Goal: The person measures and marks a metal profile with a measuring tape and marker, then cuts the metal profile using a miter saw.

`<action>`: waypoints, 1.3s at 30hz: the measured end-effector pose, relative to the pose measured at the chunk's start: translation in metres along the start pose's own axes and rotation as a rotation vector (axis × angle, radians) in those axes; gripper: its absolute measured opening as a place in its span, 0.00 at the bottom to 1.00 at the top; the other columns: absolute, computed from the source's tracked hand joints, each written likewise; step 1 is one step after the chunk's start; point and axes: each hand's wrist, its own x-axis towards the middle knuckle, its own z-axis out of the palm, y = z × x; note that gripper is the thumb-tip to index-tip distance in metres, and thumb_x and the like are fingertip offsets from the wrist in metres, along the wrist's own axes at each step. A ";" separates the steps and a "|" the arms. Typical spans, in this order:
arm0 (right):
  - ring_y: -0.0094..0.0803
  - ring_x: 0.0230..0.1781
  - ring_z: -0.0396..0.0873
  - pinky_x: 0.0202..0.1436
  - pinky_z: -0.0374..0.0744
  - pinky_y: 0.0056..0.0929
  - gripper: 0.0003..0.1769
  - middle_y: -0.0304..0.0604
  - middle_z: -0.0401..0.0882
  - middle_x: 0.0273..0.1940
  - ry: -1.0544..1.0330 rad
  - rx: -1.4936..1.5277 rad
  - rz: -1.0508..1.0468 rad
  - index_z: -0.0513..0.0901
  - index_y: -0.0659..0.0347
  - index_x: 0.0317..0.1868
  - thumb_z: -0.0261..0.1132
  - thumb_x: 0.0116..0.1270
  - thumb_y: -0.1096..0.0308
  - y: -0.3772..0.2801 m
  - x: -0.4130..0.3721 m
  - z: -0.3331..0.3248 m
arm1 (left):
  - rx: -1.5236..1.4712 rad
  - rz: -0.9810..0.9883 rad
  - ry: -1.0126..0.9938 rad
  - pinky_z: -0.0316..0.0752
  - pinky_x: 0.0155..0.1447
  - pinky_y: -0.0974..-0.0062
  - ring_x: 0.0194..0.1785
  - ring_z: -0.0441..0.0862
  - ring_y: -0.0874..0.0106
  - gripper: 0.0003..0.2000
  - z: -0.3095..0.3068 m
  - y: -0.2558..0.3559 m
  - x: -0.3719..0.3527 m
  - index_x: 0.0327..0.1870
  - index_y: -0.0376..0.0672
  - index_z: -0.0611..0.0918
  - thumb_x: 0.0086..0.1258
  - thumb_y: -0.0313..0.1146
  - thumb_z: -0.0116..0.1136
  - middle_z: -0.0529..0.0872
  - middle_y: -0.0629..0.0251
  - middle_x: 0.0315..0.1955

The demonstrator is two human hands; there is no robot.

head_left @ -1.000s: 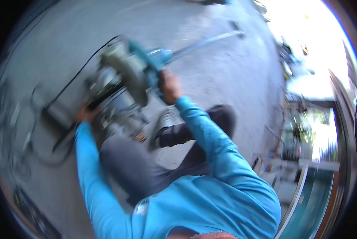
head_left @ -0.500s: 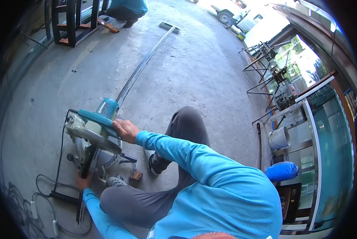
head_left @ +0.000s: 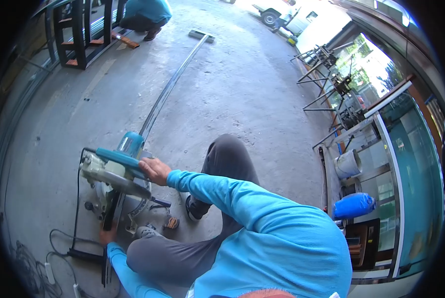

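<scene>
Left hand [head_left: 108, 233] met dark bar [head_left: 111, 211] at near side of saw [head_left: 99, 173]; fingers partly hidden, closure could not be told. Bar ran under saw's head. Right hand [head_left: 155, 170] clamped on saw's teal handle [head_left: 117, 158]. Neither hand visibly shifted since previous view; setup judged held steady. Long metal bar [head_left: 170, 89] lay on floor beyond saw. Farther off, co-worker [head_left: 145, 14] crouched beside black frame [head_left: 81, 42].

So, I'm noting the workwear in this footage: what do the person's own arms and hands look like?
Long, creased, bright-blue fabric sleeves reach the wrists on both sides, without visible markings. The left hand and right hand wear no gloves.
</scene>
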 end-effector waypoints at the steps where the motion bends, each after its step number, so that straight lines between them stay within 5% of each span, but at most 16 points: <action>1: 0.67 0.38 0.78 0.43 0.75 0.53 0.31 0.65 0.78 0.33 0.008 0.015 -0.017 0.75 0.65 0.41 0.42 0.84 0.44 0.002 -0.001 0.001 | -0.002 0.010 0.000 0.79 0.58 0.53 0.57 0.86 0.49 0.34 0.002 -0.003 0.002 0.62 0.54 0.83 0.59 0.66 0.69 0.90 0.53 0.50; 20: 0.62 0.38 0.81 0.44 0.77 0.50 0.30 0.62 0.80 0.32 0.017 0.009 -0.040 0.77 0.65 0.44 0.43 0.84 0.44 0.013 -0.004 0.004 | -0.047 0.011 -0.003 0.78 0.61 0.56 0.59 0.86 0.50 0.36 0.000 -0.009 0.003 0.66 0.54 0.82 0.59 0.62 0.72 0.89 0.53 0.53; 39: 0.68 0.38 0.78 0.43 0.75 0.53 0.29 0.65 0.77 0.33 0.015 0.011 -0.044 0.74 0.63 0.45 0.41 0.84 0.43 0.024 -0.014 0.007 | -0.033 -0.002 0.015 0.78 0.62 0.55 0.61 0.84 0.49 0.37 0.015 -0.028 0.019 0.68 0.57 0.81 0.56 0.61 0.72 0.89 0.53 0.55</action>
